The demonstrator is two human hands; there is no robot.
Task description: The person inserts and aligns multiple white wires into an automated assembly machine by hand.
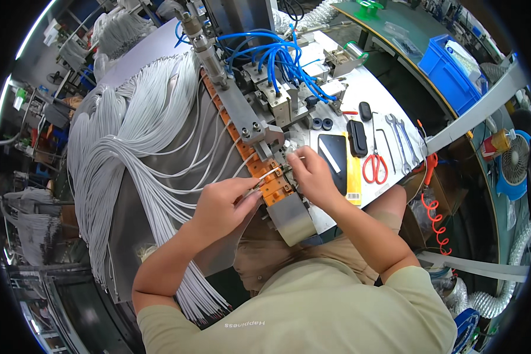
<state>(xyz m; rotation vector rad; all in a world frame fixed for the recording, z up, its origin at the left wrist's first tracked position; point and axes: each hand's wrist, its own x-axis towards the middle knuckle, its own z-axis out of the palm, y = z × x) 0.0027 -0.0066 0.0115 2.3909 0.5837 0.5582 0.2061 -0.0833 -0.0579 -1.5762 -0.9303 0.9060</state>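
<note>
My left hand [221,203] is closed in a pinch on a white cable [269,173], whose end lies across the orange fixture blocks [275,190]. Just right of those blocks, my right hand [314,177] has its thumb and fingers pressed together by the cable's end. Whatever sits between the right fingertips is too small to make out. Several more white cables run from the orange row [230,127] into a large grey-white bundle [121,150] on the left of the table. A metal block [290,219] closes the near end of the row.
Over the row stands a machine with a metal arm [236,112] and blue air tubes [277,53]. On the white tabletop at right lie a phone [334,159], red-handled scissors [375,168] and wrenches [400,141]. Beyond are a blue bin [451,74] and a coiled red hose [436,221].
</note>
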